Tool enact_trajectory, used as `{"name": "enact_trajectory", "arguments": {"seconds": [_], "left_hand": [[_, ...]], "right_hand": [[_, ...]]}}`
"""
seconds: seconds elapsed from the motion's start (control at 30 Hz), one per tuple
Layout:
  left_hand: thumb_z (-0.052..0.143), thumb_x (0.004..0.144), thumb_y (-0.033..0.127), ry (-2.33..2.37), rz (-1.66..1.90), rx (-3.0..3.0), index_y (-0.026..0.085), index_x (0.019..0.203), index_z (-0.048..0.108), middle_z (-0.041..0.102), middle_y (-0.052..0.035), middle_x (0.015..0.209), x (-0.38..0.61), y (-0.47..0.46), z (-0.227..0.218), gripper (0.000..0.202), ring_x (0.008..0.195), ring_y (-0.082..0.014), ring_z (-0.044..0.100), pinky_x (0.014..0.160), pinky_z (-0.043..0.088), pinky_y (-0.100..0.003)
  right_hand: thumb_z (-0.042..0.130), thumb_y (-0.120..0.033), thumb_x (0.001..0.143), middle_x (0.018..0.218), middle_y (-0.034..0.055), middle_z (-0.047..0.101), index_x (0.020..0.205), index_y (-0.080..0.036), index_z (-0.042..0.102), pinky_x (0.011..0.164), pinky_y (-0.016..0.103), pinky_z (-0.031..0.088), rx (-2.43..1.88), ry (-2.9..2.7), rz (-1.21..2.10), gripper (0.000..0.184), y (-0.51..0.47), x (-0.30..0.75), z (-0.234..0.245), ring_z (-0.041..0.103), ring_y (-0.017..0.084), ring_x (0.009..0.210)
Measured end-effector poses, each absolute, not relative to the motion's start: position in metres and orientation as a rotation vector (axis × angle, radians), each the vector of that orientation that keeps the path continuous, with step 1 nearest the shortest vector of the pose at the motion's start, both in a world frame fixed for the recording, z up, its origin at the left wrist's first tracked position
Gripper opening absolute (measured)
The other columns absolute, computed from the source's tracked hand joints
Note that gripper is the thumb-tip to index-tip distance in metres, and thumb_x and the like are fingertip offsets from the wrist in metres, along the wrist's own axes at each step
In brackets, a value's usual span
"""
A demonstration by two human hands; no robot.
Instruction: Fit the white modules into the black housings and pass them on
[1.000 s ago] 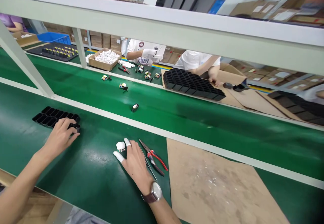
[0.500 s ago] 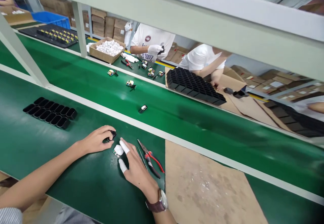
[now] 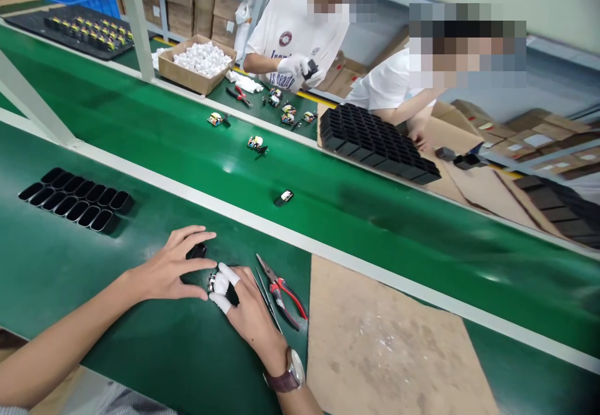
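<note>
My right hand (image 3: 250, 305), with white finger cots on thumb and forefinger, closes around a small circuit board (image 3: 219, 284) with a white piece on top. My left hand (image 3: 162, 269) has its fingers spread, the tips right at the board's left side; it holds nothing. A black plastic case (image 3: 199, 251) lies on the green bench just behind the left fingers, partly covered by them. To the right of my right hand are red-and-black pliers (image 3: 284, 293) and thin metal tweezers (image 3: 268, 296).
Rows of open black cases (image 3: 75, 197) stand at the left. A brown board (image 3: 384, 334) covers the bench at right. Beyond a white rail, the green belt (image 3: 187, 152) carries several parts. Two co-workers sit across, near a carton of white pieces (image 3: 171, 68) and a black case block (image 3: 375, 146).
My left hand has let go of the black case, opened and moved toward the circuit board. My right fingers have closed around the board. The camera view has tilted up and shifted.
</note>
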State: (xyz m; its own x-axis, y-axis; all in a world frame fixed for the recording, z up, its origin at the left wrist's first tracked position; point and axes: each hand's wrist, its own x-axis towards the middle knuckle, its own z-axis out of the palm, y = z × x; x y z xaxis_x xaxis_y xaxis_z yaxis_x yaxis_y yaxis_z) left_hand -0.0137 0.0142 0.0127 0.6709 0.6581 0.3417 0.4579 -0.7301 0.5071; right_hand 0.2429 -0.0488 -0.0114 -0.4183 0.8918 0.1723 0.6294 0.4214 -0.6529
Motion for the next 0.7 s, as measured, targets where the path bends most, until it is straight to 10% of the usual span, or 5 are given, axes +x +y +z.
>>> {"name": "enact_trajectory", "arguments": {"seconds": [0.17,0.47,0.7], "left_hand": [[0.081,0.089,0.050,0.877,0.601,2.619,0.032,0.122,0.072,0.041,-0.0119,0.166,-0.008,0.007,0.010,0.039,0.154,-0.0430,0.030,0.117,0.035,-0.065],[0.074,0.097,0.031,0.842,0.659,2.656,0.028,0.118,0.074,0.048,-0.0124,0.161,-0.002,0.008,0.008,0.021,0.151,-0.0422,0.034,0.112,0.037,-0.062],[0.074,0.098,0.031,0.834,0.674,2.666,0.024,0.113,0.073,0.052,-0.0146,0.158,0.000,0.005,0.006,0.017,0.150,-0.0412,0.037,0.112,0.038,-0.061]], "right_hand": [[0.072,-0.030,0.097,0.158,0.0140,0.047,0.162,-0.024,0.030,0.117,0.053,0.047,-1.339,-2.222,0.683,0.077,-0.058,0.249,-0.011,0.047,0.029,0.144],[0.056,-0.024,0.105,0.122,0.0120,0.065,0.146,-0.022,0.051,0.095,0.046,0.061,-1.343,-2.069,0.539,0.041,-0.059,0.235,-0.013,0.066,0.026,0.113],[0.058,-0.031,0.105,0.152,0.0260,0.051,0.155,-0.016,0.046,0.091,0.052,0.061,-1.464,-2.262,0.036,0.053,-0.089,0.229,-0.014,0.065,0.037,0.121]]}}
